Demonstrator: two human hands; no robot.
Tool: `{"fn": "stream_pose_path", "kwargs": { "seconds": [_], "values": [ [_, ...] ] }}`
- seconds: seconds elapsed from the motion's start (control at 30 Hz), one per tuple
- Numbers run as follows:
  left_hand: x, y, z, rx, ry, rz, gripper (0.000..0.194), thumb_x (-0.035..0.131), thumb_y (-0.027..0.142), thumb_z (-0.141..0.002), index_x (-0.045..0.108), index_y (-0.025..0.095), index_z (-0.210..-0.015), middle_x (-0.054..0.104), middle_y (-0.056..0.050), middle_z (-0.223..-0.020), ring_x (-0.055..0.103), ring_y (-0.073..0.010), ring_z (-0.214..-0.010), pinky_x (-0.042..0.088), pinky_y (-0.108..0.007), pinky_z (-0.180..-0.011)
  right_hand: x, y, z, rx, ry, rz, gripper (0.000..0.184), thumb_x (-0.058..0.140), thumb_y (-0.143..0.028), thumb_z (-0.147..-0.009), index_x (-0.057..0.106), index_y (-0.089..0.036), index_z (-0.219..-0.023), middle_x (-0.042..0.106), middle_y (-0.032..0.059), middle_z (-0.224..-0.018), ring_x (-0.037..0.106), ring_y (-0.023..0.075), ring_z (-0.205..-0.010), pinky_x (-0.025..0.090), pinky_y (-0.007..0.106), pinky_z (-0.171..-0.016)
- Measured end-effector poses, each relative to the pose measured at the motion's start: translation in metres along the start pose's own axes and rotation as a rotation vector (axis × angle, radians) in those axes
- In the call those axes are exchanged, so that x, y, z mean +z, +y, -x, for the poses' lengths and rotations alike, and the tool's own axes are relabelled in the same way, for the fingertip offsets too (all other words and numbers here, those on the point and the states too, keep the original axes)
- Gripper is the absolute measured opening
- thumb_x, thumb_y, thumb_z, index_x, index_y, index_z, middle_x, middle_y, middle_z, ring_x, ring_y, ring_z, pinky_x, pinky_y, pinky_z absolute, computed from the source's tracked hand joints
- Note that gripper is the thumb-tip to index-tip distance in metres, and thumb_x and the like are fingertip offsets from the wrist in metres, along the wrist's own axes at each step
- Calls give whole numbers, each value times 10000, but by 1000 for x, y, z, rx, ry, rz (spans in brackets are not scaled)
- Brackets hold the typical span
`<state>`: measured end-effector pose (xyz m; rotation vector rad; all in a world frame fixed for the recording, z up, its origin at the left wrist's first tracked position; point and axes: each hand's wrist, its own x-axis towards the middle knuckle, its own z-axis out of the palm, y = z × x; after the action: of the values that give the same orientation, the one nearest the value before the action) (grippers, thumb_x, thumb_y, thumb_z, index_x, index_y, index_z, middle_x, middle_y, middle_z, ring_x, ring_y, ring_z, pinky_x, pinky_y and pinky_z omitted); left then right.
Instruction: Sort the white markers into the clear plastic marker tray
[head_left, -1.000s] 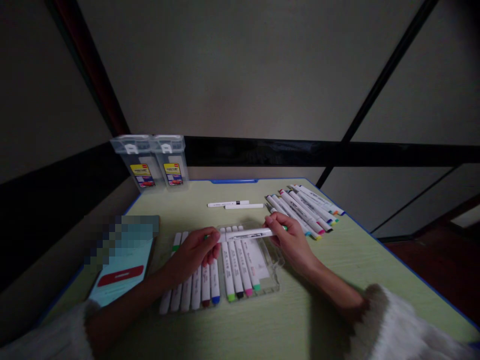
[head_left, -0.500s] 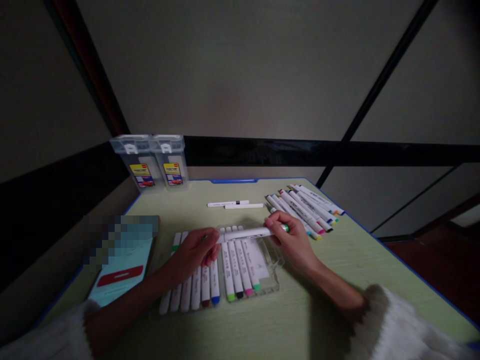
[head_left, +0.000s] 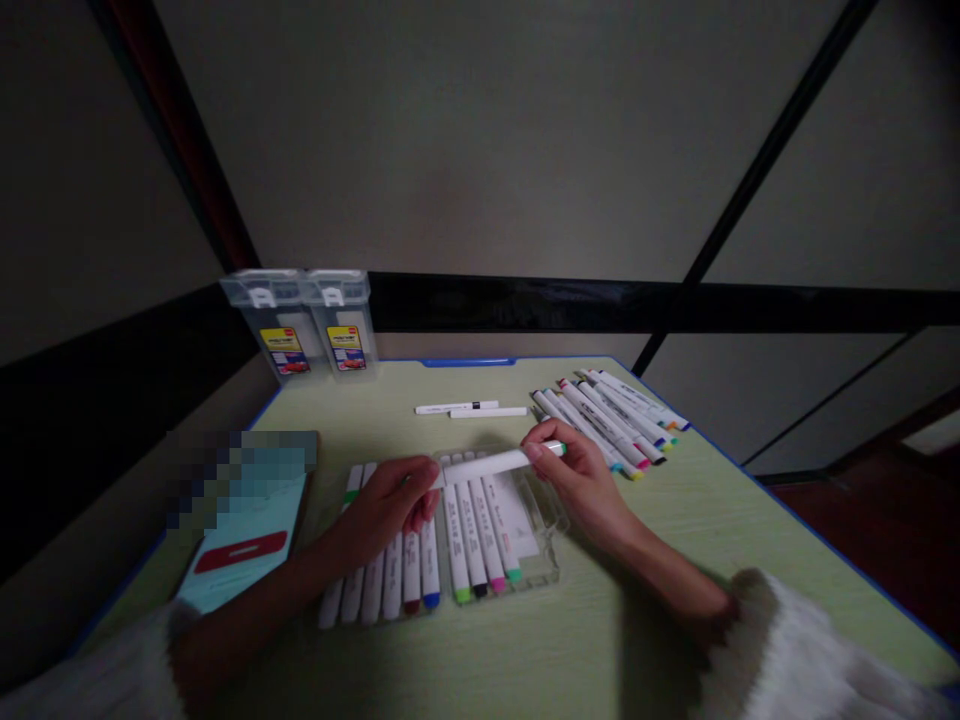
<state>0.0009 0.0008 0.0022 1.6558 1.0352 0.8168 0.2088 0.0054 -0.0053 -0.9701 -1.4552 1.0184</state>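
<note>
A white marker (head_left: 484, 466) with a green end is held level between my two hands. My left hand (head_left: 397, 492) pinches its left end, and the fingers of my right hand (head_left: 577, 468) close round the end near the green tip. Below it lies a clear plastic case (head_left: 553, 572) with white markers side by side in it. Their near ends show blue, dark red, lime green, black, pink and mint. My left hand covers part of the left row. A white slip (head_left: 517, 515) shows in the right part of the case.
Several loose markers (head_left: 607, 420) lie fanned at the back right, and two slim white pens (head_left: 487, 412) at the back middle. Two clear lidded boxes (head_left: 345, 330) stand at the back left. A phone-like teal screen (head_left: 247, 535) lies left. A wall rises behind the table.
The marker has been rolled between my fingers: its printed side has turned away and a plain side shows. My right hand has moved slightly left.
</note>
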Motion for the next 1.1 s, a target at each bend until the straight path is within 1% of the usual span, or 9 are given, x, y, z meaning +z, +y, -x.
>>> {"fn": "stream_pose_path", "kwargs": {
  "seconds": [0.2,0.47,0.6,0.73,0.9,1.1],
  "values": [
    [0,3,1,-2,0,-11,352,337,385,-784,398,173,-510,392,63,-441,358,-64,-391,296,-194,-412,-1,1,1,-6,-13,-38,138,549,-325,-747,518,-193,-725,422,-34,-638,337,91,-529,245,221,-471],
    [-1,-1,1,-5,-11,-13,342,353,381,-789,416,171,-526,402,60,-458,372,-70,-404,318,-198,-426,-1,0,0,-17,-35,-44,134,543,-322,-750,520,-192,-724,420,-28,-634,347,95,-537,260,221,-480],
    [-1,-4,1,-8,-20,-16,362,337,395,-795,433,169,-530,413,53,-469,380,-73,-409,323,-199,-428,0,1,0,19,-26,-14,187,531,-358,-750,505,-185,-684,396,-36,-595,317,86,-494,230,220,-443],
    [-1,-4,1,-10,-31,-84,415,296,402,-810,430,169,-494,399,47,-444,387,-80,-414,324,-206,-442,0,5,0,72,-8,5,244,509,-389,-758,486,-183,-629,353,-53,-508,290,78,-445,197,215,-410],
    [-1,-2,1,5,-42,-149,431,273,392,-823,411,174,-477,382,48,-430,380,-82,-413,319,-210,-453,-1,7,-1,98,3,50,323,465,-439,-777,489,-170,-600,326,-54,-484,260,73,-428,176,216,-390],
    [-2,-4,2,27,-31,-154,448,256,391,-833,414,174,-474,389,45,-426,391,-86,-415,331,-212,-460,0,7,-1,113,5,36,314,504,-445,-749,479,-174,-593,338,-52,-491,262,70,-419,173,213,-380]
  ]
}}
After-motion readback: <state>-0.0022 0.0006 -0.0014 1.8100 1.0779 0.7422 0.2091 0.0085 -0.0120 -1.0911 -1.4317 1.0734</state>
